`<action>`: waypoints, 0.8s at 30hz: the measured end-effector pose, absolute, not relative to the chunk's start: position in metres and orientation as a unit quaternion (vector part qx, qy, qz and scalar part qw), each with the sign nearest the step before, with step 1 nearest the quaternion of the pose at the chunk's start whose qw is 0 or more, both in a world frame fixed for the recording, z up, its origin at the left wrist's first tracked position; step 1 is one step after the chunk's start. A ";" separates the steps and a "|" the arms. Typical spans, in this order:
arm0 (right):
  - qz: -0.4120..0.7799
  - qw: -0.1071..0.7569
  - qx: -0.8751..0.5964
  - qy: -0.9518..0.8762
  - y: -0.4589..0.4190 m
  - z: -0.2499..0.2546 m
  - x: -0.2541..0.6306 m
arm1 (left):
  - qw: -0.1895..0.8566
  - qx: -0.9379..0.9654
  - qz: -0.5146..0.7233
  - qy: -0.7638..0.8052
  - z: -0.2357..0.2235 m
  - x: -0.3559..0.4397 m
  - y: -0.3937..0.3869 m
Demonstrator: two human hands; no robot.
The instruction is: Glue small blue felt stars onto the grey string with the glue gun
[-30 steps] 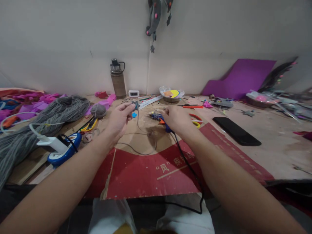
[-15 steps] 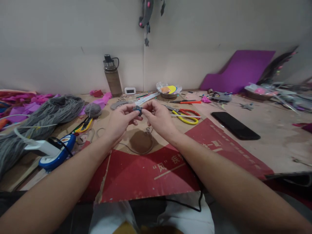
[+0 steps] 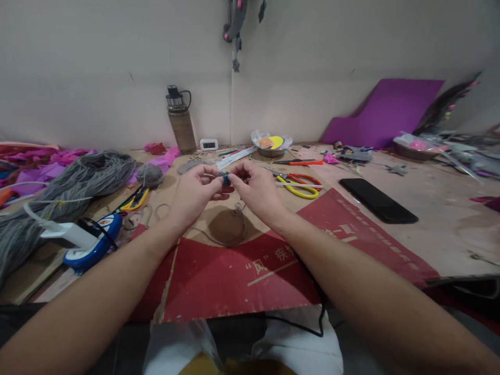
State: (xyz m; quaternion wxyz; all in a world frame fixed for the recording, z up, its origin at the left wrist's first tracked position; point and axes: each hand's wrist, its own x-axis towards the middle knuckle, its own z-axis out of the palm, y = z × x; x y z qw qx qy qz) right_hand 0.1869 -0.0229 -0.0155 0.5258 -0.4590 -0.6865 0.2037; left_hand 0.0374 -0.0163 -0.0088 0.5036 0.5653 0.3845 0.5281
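Observation:
Between my two hands, just above the table, is a small dark blue-grey piece (image 3: 225,179), mostly covered by fingers; its kind is unclear. My left hand (image 3: 201,188) pinches it from the left with thumb and fingertips. From the other side my right hand (image 3: 253,186) grips it with thumb and forefinger. Grey yarn (image 3: 219,241) hangs below the hands and lies in a loose loop on the cardboard. A round brown patch (image 3: 226,225) shows inside that loop.
Scissors with red and yellow handles (image 3: 302,186) lie right of my hands, and a black phone (image 3: 378,200) farther right. At left are a grey yarn skein (image 3: 89,177), a small yarn ball (image 3: 149,175) and a blue power strip (image 3: 94,245). A bottle (image 3: 180,122) stands behind.
Both hands stay in nearly the same place around the small piece. My fingers have shifted slightly and cover more of it. The view has moved a little.

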 end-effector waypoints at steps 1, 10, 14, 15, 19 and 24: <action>0.200 0.525 -0.459 -0.688 -0.023 -0.015 0.187 | 0.503 0.563 0.529 0.388 -0.009 0.038 -0.016; 0.148 0.529 -0.440 -0.710 -0.029 -0.015 0.184 | 0.468 0.574 0.532 0.410 -0.009 0.035 -0.014; 0.250 0.544 -0.438 -0.671 -0.028 -0.020 0.178 | 0.466 0.559 0.548 0.413 -0.010 0.034 -0.010; 0.292 0.548 -0.438 -0.650 -0.027 -0.021 0.176 | 0.466 0.556 0.550 0.413 -0.011 0.034 -0.010; 0.447 0.549 -0.424 -0.565 -0.024 -0.025 0.171 | 0.471 0.548 0.565 0.399 -0.013 0.036 -0.008; 0.482 0.553 -0.421 -0.534 -0.022 -0.026 0.170 | 0.491 0.536 0.581 0.367 -0.014 0.039 -0.010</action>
